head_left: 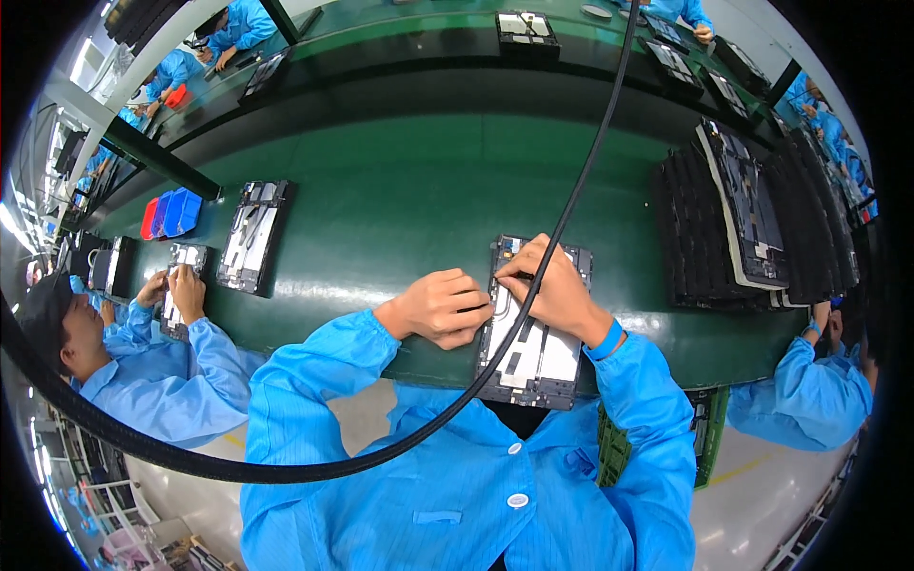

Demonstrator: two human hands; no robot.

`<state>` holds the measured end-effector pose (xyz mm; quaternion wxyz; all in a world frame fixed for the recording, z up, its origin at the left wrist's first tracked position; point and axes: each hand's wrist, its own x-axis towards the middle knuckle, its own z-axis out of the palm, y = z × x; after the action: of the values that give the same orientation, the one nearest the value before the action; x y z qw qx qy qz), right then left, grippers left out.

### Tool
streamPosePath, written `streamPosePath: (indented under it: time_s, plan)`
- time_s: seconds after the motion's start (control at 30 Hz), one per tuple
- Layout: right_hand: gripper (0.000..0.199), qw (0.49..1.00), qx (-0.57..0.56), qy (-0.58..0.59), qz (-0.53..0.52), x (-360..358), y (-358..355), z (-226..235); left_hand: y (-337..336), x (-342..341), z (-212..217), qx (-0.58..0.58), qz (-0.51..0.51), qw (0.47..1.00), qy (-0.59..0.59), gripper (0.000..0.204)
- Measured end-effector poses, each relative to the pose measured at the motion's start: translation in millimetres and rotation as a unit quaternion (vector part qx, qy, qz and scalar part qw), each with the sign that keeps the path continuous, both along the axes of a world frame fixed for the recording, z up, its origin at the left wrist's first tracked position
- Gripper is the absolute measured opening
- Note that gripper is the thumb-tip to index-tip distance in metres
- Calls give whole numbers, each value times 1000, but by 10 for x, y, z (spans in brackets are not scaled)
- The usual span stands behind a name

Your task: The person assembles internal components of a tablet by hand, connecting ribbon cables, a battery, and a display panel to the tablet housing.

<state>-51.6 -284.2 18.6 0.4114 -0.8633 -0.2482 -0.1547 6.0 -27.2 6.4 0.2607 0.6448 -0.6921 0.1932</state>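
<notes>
An opened tablet-like device [562,360] with a dark frame and pale inner panels lies on the green workbench [371,219] in front of me. My left hand [441,308] is curled closed against the device's left edge, its fingertips partly hidden. Over the device's upper part, my right hand [554,293] has thumb and forefinger pinched together near the upper left corner. Whatever sits in that pinch is too small to make out. A blue band [606,340] circles my right wrist.
A black cable [333,468] sweeps across the view. Stacked dark trays with devices [747,219] stand at right. Another opened device [252,238] and blue bins [177,211] lie left. Co-workers [181,381] sit on both sides. A green crate [709,438] is below the bench.
</notes>
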Motion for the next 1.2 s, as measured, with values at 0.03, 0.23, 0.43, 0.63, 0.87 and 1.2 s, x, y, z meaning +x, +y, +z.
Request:
streamPosePath:
  time_s: [0.03, 0.23, 0.43, 0.63, 0.87, 1.2]
  plan:
    - [13, 1000, 0, 6, 7, 13, -7, 4, -2, 3, -2, 1, 0, 1000, 0, 39]
    - [11, 1000, 7, 26, 6, 96, -26, 7, -54, 56, 14, -1, -9, 1000, -6, 37]
    - [11, 997, 45, 52, 17, 130, -52, 54, -112, 197, 70, 4, -46, 998, -45, 34]
    - [11, 992, 85, 92, 0, 134, -61, 38, -131, 314, 151, 31, -80, 994, -67, 33]
    - [10, 992, 97, 83, -3, 150, -7, -23, -118, 438, 148, 29, -68, 994, -77, 29]
    - [12, 984, 133, 117, -34, 137, -66, 4, -176, 554, 169, 53, -47, 997, -20, 33]
